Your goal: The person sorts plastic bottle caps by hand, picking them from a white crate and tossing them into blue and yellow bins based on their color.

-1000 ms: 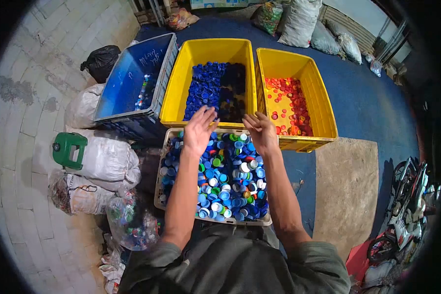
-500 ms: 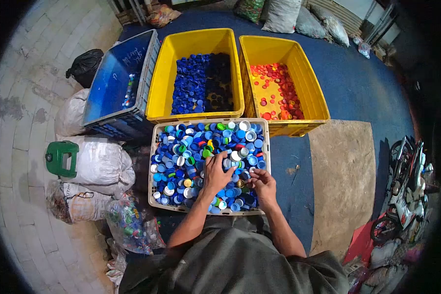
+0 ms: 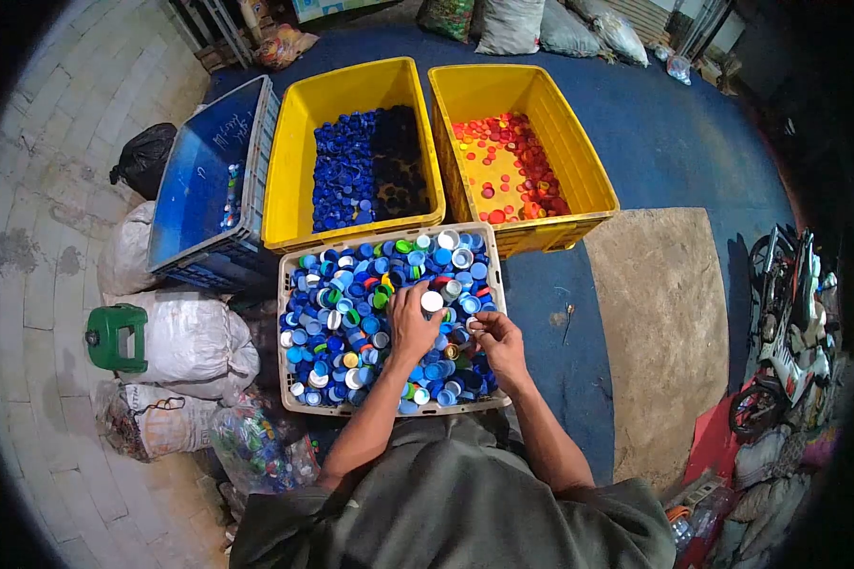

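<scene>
A cream tray [image 3: 284,365] full of mixed bottle caps, mostly blue with some white and green, lies in front of the person. Over its middle, my left hand [image 3: 415,327] is closed on a white cap [image 3: 432,302] between thumb and fingers. At the tray's right side my right hand [image 3: 500,349] pinches a small white cap [image 3: 473,324] at its fingertips. Behind the tray stand a yellow bin with dark blue caps [image 3: 343,171] and a yellow bin with red and orange caps [image 3: 531,180].
A blue bin [image 3: 185,204] stands at the back left. White sacks [image 3: 194,337], a green plastic object [image 3: 117,339] and a clear bag of caps [image 3: 251,441] lie left. Motorcycles [image 3: 773,351] stand at the right. More sacks [image 3: 512,27] line the back.
A white cap now shows in my left hand, where none was visible before. My right hand remains pinched near the tray's right side. The whole view has shifted slightly.
</scene>
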A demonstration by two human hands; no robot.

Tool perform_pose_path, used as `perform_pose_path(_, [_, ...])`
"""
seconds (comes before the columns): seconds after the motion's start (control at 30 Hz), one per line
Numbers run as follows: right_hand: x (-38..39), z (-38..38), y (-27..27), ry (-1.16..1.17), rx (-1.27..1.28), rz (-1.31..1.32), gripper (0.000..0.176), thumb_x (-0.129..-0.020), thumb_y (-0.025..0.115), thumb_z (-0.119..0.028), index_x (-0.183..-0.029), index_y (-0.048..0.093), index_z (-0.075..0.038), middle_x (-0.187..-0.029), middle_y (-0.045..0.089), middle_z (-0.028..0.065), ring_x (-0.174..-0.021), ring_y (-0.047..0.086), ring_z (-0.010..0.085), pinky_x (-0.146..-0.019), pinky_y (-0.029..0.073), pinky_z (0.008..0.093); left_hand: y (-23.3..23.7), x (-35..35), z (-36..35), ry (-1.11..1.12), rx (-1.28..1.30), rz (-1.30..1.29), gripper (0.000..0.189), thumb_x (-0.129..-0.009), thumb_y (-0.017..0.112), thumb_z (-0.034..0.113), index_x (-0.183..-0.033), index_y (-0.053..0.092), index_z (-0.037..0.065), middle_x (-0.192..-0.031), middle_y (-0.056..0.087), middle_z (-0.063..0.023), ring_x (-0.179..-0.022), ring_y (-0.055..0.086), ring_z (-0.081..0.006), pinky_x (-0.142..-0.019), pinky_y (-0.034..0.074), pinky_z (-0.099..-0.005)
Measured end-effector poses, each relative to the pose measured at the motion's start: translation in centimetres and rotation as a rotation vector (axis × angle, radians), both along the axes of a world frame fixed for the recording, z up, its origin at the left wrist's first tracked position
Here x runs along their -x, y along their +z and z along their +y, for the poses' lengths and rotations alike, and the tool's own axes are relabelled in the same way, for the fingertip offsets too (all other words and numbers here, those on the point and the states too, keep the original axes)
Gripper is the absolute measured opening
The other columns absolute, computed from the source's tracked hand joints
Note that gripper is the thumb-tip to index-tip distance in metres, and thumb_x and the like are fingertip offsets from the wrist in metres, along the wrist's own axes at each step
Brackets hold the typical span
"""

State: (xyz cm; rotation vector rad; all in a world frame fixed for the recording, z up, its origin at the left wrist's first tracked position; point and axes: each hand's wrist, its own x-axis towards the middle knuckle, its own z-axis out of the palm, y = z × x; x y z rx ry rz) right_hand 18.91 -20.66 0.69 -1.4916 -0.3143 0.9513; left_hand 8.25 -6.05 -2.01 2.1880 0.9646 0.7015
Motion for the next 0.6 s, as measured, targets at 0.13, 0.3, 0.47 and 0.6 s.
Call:
perform_pose_path(0.13, [-0.3,1.0,0.5,0.047,0.192,-0.242,0.025,-0.086,0.063,-0.009,-0.107,0.06,0.002,-0.082,0.067,0.0107,-0.071,0.064,0.0192,-0.064,0.052,0.0326,1.6,1.6,-0.6,0.117,0.262,-0.11,0.048,-0.072,0.077,0.009,-0.116,0.059,0.003,-0.106,0.056,-0.0112,-0.1,0.057,-0.0275,-0.086,0.047,-0.0379])
perform_pose_path(0.3, [-1.0,3.1,1.6,0.09,0.379,-0.66,0.037,-0.082,0.068,-0.03,-0.099,0.064,0.003,-0.078,0.067,0.0216,-0.078,0.067,0.0369,-0.071,0.052,0.0447,1.2,3.9,-0.2,0.177,1.249,-0.811,0.041,-0.074,0.064,0.002,-0.115,0.059,0.001,-0.096,0.061,-0.0071,-0.088,0.058,-0.0202,-0.083,0.047,-0.0312])
perform_pose_path(0.47, [-0.8,5.4,2.5,0.072,0.517,-0.862,0.048,-0.079,0.07,-0.044,-0.09,0.065,0.002,-0.084,0.066,0.0222,-0.079,0.065,0.0398,-0.07,0.051,0.0487,2.5,5.4,-0.7,0.176,1.557,-1.163,0.032,-0.08,0.065,0.007,-0.111,0.059,0.0,-0.096,0.061,-0.0093,-0.089,0.057,-0.0209,-0.082,0.047,-0.035])
perform_pose_path(0.6, [-0.6,7.0,2.4,0.1,0.581,-1.024,0.052,-0.078,0.07,-0.049,-0.086,0.064,0.002,-0.086,0.064,0.0227,-0.082,0.065,0.0395,-0.07,0.052,0.0482,2.7,5.7,-1.1,0.316,1.68,-1.183,0.022,-0.088,0.066,0.02,-0.102,0.063,0.003,-0.09,0.062,-0.0064,-0.083,0.06,-0.0208,-0.073,0.05,-0.0333])
